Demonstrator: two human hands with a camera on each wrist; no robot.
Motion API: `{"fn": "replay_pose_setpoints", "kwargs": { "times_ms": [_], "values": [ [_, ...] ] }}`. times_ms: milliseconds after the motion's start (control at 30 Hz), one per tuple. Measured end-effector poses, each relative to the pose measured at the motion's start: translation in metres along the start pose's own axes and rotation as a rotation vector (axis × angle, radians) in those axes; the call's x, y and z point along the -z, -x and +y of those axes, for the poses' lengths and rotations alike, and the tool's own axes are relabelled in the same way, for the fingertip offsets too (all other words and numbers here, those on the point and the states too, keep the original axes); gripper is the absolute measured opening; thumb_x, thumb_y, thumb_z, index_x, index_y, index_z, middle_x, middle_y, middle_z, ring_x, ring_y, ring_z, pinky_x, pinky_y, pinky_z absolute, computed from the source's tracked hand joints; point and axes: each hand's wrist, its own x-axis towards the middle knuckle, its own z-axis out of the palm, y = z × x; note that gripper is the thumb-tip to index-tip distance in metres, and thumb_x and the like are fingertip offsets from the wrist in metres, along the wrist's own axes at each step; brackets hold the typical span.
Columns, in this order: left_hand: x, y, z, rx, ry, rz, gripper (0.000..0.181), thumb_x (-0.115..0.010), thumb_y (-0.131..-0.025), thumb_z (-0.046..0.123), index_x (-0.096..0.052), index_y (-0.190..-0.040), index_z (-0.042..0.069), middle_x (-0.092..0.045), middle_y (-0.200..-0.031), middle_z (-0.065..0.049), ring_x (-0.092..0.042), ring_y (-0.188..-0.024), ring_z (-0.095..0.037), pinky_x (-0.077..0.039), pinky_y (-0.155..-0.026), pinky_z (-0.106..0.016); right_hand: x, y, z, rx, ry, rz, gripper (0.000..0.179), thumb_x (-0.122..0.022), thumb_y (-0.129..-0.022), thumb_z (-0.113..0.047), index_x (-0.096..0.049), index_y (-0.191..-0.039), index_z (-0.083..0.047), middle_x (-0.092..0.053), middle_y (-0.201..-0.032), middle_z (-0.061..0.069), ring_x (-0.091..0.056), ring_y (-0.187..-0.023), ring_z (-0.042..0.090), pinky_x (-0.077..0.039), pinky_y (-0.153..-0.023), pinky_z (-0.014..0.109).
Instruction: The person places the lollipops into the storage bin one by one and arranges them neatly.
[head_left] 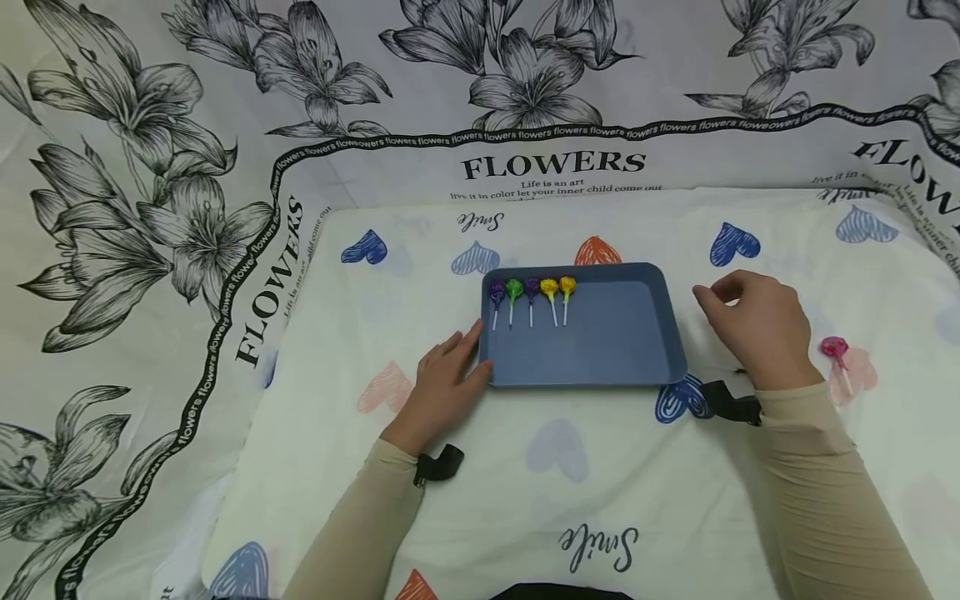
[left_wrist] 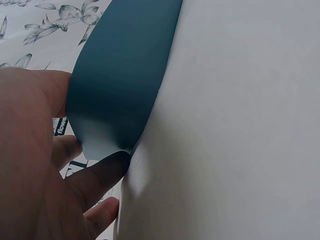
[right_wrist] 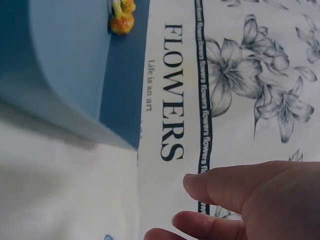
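A blue-grey rectangular tray [head_left: 577, 354] lies on the cloth. Several lollipops stand in a row along its back left side: a purple one [head_left: 498, 292], a green one [head_left: 513, 288], another purple one [head_left: 532, 288] and two yellow ones, the outer being this lollipop [head_left: 567, 286]. My left hand [head_left: 444, 379] touches the tray's left end, fingers fairly straight; the left wrist view shows fingertips [left_wrist: 122, 159] at the tray wall. Off the tray's right end, my right hand [head_left: 765, 325] hovers with loosely bent fingers and nothing between them. A pink lollipop [head_left: 834, 347] lies right of that hand.
Beneath the tray is a pale cloth [head_left: 480, 500] printed with hearts and the word Smile. It overlies a white tablecloth [head_left: 420, 179] with black flower drawings. Each wrist wears a black camera strap, such as the right strap [head_left: 731, 406].
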Motion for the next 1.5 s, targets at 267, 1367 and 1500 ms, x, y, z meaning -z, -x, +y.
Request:
{"fn": "replay_pose_setpoints", "kwargs": {
  "times_ms": [267, 1367, 1500],
  "values": [
    [0.000, 0.000, 0.002, -0.010, -0.008, 0.005, 0.067, -0.049, -0.106, 0.054, -0.022, -0.167, 0.043, -0.039, -0.167, -0.002, -0.022, -0.160, -0.025, -0.010, -0.128, -0.055, 0.003, 0.009, 0.020, -0.034, -0.009, 0.001, 0.064, -0.052, -0.103, -0.056, -0.072, -0.117, 0.003, -0.072, -0.111, 0.027, -0.060, -0.093, 0.040, -0.042, -0.065, 0.043],
    [0.000, 0.001, 0.003, 0.017, 0.003, 0.002, 0.066, -0.050, -0.106, 0.052, -0.022, -0.166, 0.044, -0.040, -0.167, -0.001, -0.021, -0.160, -0.028, -0.011, -0.127, -0.058, 0.023, 0.025, 0.066, -0.115, 0.105, -0.165, 0.064, -0.062, -0.101, -0.044, -0.056, -0.138, 0.008, -0.057, -0.131, 0.039, -0.054, -0.116, 0.057, -0.049, -0.071, 0.063],
    [0.000, 0.001, 0.003, 0.016, 0.006, 0.000, 0.066, -0.050, -0.106, 0.053, -0.022, -0.166, 0.046, -0.039, -0.168, 0.000, -0.020, -0.160, -0.029, -0.011, -0.127, -0.060, 0.026, 0.026, 0.072, -0.151, 0.108, -0.210, 0.063, -0.064, -0.100, -0.040, -0.054, -0.138, 0.010, -0.055, -0.132, 0.041, -0.055, -0.114, 0.058, -0.049, -0.072, 0.063]
  ]
}}
